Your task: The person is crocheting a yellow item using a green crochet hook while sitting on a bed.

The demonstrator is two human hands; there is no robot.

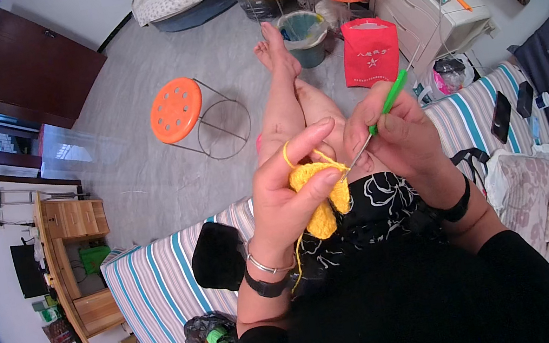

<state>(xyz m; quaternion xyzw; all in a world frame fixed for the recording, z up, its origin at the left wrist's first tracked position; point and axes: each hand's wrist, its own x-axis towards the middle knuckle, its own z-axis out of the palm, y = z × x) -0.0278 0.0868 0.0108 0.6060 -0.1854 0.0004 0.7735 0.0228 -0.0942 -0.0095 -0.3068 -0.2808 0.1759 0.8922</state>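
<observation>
A yellow crocheted piece (322,220) hangs from my left hand (283,191), pinched between thumb and fingers above my lap. Yellow yarn (287,154) loops around the raised left index finger, and a loose strand trails down past the wrist. My right hand (401,131) grips a crochet hook by its green handle (393,95). The hook's metal shaft (361,154) points down and left, its tip meeting the edge of the yellow piece by my left thumb. Whether the tip is inside a stitch is hidden.
I sit on a striped bed (162,273). A black cushion-like item (218,257) and a black plastic bag (208,335) lie to the left. A phone (501,116) lies at right. An orange stool (176,110), a lined bin (305,39) and a red bag (371,50) are beyond the bed.
</observation>
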